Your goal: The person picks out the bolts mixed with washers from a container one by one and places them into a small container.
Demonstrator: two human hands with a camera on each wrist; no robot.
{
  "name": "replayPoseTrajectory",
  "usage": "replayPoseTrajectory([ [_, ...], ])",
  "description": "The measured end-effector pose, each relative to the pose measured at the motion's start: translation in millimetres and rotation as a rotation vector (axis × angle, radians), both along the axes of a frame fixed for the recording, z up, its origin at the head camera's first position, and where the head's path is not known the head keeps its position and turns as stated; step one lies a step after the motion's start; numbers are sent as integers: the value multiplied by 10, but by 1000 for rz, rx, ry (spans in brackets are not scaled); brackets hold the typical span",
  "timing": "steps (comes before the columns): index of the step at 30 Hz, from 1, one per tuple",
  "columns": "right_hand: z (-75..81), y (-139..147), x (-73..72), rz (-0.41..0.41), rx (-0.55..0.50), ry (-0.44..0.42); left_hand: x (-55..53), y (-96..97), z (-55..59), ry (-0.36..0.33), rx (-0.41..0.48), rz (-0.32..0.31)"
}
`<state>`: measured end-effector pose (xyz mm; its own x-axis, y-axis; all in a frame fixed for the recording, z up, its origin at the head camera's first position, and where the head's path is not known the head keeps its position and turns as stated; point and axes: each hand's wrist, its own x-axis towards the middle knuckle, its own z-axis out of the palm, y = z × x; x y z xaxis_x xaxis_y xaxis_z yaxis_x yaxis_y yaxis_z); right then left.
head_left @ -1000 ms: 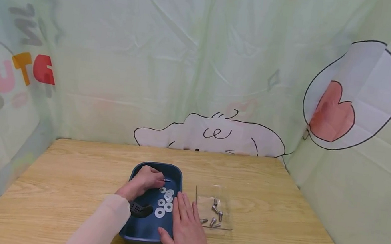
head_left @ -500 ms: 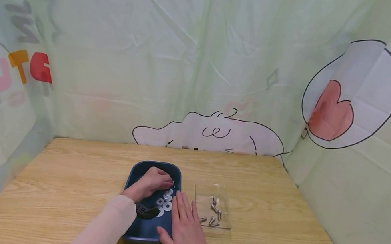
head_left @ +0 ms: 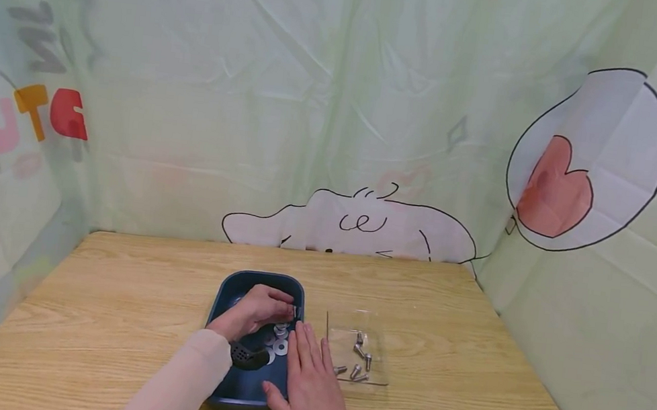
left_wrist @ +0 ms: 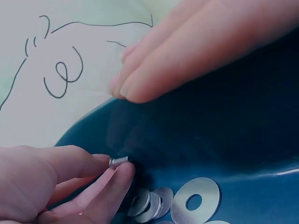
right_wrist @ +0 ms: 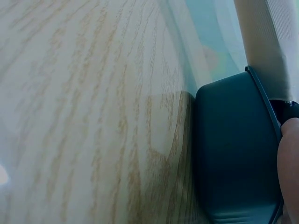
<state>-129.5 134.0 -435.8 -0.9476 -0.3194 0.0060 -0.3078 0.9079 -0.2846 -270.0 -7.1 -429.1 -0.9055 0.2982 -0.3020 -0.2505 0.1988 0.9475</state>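
My left hand (head_left: pixel 258 310) reaches into the dark blue tub (head_left: pixel 241 384) near its far right side. Between thumb and fingers it pinches a small silver screw (left_wrist: pixel 119 161), seen best in the left wrist view. Flat silver washers (left_wrist: pixel 196 201), several of them overlapping, lie on the tub floor just below that hand; the forearm and wrist strap hide some in the head view. My right hand (head_left: pixel 315 385) rests along the tub's right rim with fingers straight and thumb spread toward the inside. In the right wrist view the tub's outer wall (right_wrist: pixel 236 149) shows.
Right of the tub, a clear shallow tray (head_left: pixel 376 373) holds several silver screws (head_left: pixel 359 351). Both containers stand on a wood-grain table (head_left: pixel 466 383). A printed curtain (head_left: pixel 205 116) hangs behind the table and along its sides.
My left hand has moved right inside the tub, toward its right wall, carrying the screw, which is now turned more upright. My right hand stays in place.
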Motion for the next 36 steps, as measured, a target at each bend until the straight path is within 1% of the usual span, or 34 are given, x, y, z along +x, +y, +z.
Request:
replayPoseTrajectory([
  [5,1,-6,-13,-6,-6,-26,-7,-16,-10,-35,13,-13],
  [8,6,-8,-19,-10,-9,-28,-12,-12,-10,-42,19,-20],
  [16,6,-10,19,0,-24,11,6,4,-40,-33,34,-45],
  [21,2,-6,27,4,-31,35,12,-15,-42,-33,24,-60],
  [24,2,-9,25,2,-27,33,22,-39,-30,-32,27,-70],
  [27,1,-14,17,2,-25,30,33,-70,-13,-40,50,-71],
  [33,10,-9,25,7,-22,34,50,-128,26,-54,84,-60],
  [36,23,4,24,14,-29,40,47,-147,45,-48,101,-56],
])
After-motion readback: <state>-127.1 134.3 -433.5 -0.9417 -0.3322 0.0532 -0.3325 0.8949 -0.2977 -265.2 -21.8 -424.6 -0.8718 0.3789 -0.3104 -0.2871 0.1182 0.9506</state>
